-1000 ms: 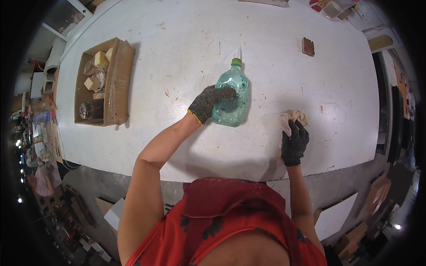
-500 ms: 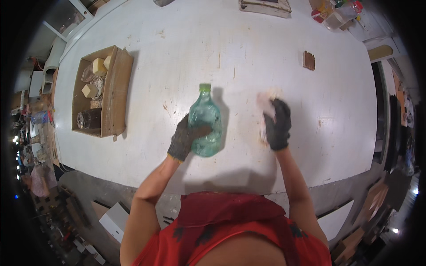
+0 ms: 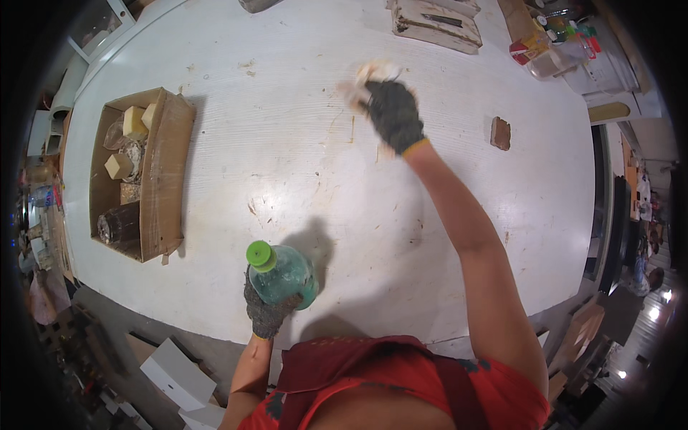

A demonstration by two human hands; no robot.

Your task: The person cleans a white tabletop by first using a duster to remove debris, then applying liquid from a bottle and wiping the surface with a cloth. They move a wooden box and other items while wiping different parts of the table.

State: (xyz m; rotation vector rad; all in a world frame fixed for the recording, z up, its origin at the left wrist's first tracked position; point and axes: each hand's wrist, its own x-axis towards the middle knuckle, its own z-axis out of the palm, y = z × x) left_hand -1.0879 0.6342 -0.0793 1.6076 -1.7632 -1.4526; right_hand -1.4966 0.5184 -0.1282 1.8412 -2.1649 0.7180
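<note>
My left hand, in a dark knitted glove, is closed around a translucent green plastic bottle near the table's front edge. The bottle's bright green cap is on and faces up toward me. Farther off, my gloved right hand presses a crumpled pale rag at the far middle of the white tabletop. Motion smears the rag and the fingertips. Faint marks and small brown scraps dot the surface between the hands.
On the left stands an open cardboard box with yellowish blocks and a dark jar. A small brown block lies at the right. A flat, worn pale block sits at the far edge, with several plastic bottles beyond it.
My right hand has swept the rag away from me and to the left. My left hand has drawn the bottle nearer and leftward, turning its cap up toward me.
</note>
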